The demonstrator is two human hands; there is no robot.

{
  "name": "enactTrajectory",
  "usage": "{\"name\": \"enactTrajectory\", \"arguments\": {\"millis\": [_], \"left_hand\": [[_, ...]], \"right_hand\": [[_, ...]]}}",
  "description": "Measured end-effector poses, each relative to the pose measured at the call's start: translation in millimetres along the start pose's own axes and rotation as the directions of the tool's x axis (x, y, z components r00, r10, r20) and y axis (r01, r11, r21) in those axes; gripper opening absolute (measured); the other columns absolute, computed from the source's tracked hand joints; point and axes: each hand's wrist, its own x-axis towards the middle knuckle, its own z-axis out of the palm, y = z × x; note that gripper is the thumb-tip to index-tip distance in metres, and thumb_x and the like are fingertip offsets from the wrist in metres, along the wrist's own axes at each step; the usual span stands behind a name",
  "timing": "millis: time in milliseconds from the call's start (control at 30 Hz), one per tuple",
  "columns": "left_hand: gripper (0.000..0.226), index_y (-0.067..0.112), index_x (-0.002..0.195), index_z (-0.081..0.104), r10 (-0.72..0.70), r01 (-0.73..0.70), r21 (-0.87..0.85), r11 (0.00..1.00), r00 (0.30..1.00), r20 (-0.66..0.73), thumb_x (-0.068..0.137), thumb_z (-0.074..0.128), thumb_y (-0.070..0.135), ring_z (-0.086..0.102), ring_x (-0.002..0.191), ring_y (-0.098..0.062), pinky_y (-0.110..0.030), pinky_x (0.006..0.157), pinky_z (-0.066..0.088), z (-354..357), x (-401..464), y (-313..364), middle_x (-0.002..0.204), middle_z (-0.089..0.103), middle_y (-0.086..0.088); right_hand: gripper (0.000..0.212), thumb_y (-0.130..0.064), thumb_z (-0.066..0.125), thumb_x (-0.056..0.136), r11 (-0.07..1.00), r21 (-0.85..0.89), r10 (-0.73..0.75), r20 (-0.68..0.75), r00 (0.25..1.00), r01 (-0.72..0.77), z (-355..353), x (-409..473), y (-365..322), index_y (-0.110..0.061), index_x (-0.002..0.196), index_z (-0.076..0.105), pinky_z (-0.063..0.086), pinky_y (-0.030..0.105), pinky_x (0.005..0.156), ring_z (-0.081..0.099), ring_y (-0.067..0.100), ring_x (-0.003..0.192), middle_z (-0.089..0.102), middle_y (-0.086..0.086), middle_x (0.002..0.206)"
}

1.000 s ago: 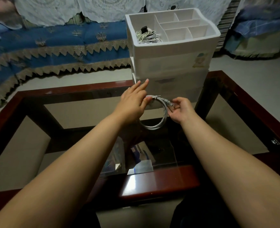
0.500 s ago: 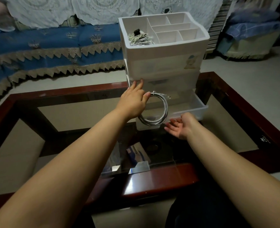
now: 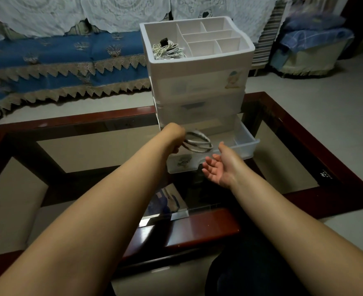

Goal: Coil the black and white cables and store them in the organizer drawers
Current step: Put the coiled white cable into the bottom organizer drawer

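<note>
White cable [image 3: 197,142], wound into a flat coil, hangs from the left hand [image 3: 174,136] at the centre of the frame, its fingers curled round the loops to keep them together over the pulled-out bottom drawer [image 3: 243,146] of the organizer [image 3: 197,86] on the glass worktop [image 3: 91,150]. Just right of it, the right hand [image 3: 220,167] lies palm up at the drawer's front with fingers spread and empty, seemingly ready to steady the tray. Another cable bundle [image 3: 167,51] sits in the organizer's top tray, upper centre.
</note>
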Motion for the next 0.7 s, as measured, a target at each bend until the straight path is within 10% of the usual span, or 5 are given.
{"name": "enactTrajectory", "arguments": {"millis": [100,300,533,633,700], "left_hand": [[0.033,-0.008,0.126,0.052,-0.008,0.007,-0.101,0.995,1.0,-0.009,0.095,0.047,0.004,0.064,0.105,-0.031,-0.032,0.084,0.055,4,10,-3,0.125,0.06,-0.022],[0.039,0.006,0.129,0.052,0.225,-0.173,0.343,0.923,0.967,-0.119,0.095,0.054,0.026,0.05,0.12,-0.033,-0.042,0.101,0.043,25,11,-17,0.131,0.054,-0.016],[0.084,0.025,0.153,0.008,0.619,-0.338,0.531,0.777,0.567,-0.544,0.083,0.05,0.006,-0.005,0.148,-0.024,-0.042,0.118,0.005,-6,11,-30,0.162,-0.006,-0.004],[0.087,0.023,0.153,-0.002,0.575,-0.504,0.309,0.807,0.551,-0.605,0.087,0.052,0.004,0.001,0.148,-0.025,-0.033,0.115,0.027,-25,18,-21,0.161,-0.013,-0.005],[0.089,0.022,0.153,-0.002,0.521,-0.641,0.044,0.766,0.58,-0.626,0.089,0.057,0.006,0.008,0.147,-0.029,-0.001,0.092,0.037,-37,21,-17,0.161,-0.013,-0.009]], "right_hand": [[0.041,-0.047,0.04,0.097,1.0,-0.011,0.003,0.006,1.0,-0.003,3,1,3,-0.011,0.118,0.047,0.046,0.032,0.057,0.056,0.018,0.074,0.056,0.005,0.087],[0.018,-0.033,0.052,0.096,0.997,-0.062,-0.037,-0.002,0.999,0.037,6,2,5,-0.015,0.09,0.054,0.052,0.029,0.047,0.059,0.017,0.072,0.057,0.005,0.087],[0.04,-0.014,0.053,0.095,0.993,-0.024,-0.119,-0.026,0.993,0.118,12,1,6,-0.009,0.134,0.045,0.053,0.037,0.056,0.056,0.029,0.101,0.042,0.018,0.134],[0.045,-0.01,0.052,0.094,0.99,0.001,-0.137,-0.07,0.988,0.138,16,0,7,-0.009,0.138,0.039,0.056,0.039,0.067,0.053,0.032,0.116,0.039,0.02,0.14],[0.042,-0.008,0.051,0.095,0.988,0.022,-0.15,-0.065,0.987,0.151,16,0,8,-0.008,0.136,0.041,0.056,0.042,0.081,0.051,0.034,0.121,0.039,0.02,0.141]]}}
